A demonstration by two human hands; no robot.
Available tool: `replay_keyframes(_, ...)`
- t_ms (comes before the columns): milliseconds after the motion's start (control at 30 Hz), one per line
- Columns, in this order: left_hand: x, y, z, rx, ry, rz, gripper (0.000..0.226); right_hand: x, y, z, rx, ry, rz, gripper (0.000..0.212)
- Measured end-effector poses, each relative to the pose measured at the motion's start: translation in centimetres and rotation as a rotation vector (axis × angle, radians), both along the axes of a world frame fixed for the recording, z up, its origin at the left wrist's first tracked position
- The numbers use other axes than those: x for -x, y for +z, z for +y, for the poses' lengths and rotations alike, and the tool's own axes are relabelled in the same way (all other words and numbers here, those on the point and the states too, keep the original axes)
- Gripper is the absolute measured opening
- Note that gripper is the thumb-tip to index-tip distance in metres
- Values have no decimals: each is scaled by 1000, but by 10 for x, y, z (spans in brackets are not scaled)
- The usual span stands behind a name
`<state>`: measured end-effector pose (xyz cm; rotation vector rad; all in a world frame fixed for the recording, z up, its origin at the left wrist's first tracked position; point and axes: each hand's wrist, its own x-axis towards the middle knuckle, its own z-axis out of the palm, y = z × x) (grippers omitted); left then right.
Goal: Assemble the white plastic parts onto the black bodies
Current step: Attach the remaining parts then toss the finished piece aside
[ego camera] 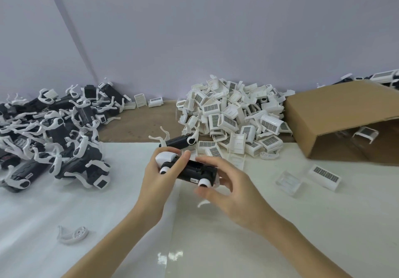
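Two hands hold a black body (pixel 195 171) just above the middle of the white bench (pixel 86 208).

The left hand (pixel 158 175) curls round the end capped by a white shell (pixel 165 157); the right hand (pixel 224 182) pinches the other end, thumb under a white wheel (pixel 204 183). A second black body (pixel 180 141) lies just behind. Finished pieces (pixel 54 131) crowd the bench's left edge, a heap of white parts (pixel 233 118) sits at the back — beside a tipped cardboard box (pixel 336 118) at the right edge. A loose white part (pixel 72 233) lies near the front left.
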<state>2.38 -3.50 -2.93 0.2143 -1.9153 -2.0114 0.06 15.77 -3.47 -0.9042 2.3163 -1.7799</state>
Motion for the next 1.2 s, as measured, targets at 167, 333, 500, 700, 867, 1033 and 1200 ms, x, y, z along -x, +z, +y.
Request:
replay_keyframes(167, 1, -2, -15, 306, -167, 184, 58, 8, -6, 6, -114, -19, 198, 81)
replay_keyframes(333, 3, -3, -22, 466, -196, 273, 75, 16, -7, 13, -189, -36, 355, 87)
replay_keyframes(500, -1, -1, -21, 366, -104, 198, 69, 20, 6, 26, -208, 33, 239, 74)
replay_keyframes(700, -1, 1, -14, 237, -41, 66, 56, 47, -6, 61, -590, -244, 361, 66)
replay_keyframes(867, -2, 2, -8, 216, -36, 20, 58, 60, -16, 63, -663, -302, 408, 57)
replay_keyframes(1033, -4, -1, -5, 234, -43, -3, 58, 58, -15, 56, -661, -340, 386, 47)
replay_keyframes(1200, -4, -2, -2, 231, -49, -12, 55, 55, -7, 56, -514, -396, 261, 26)
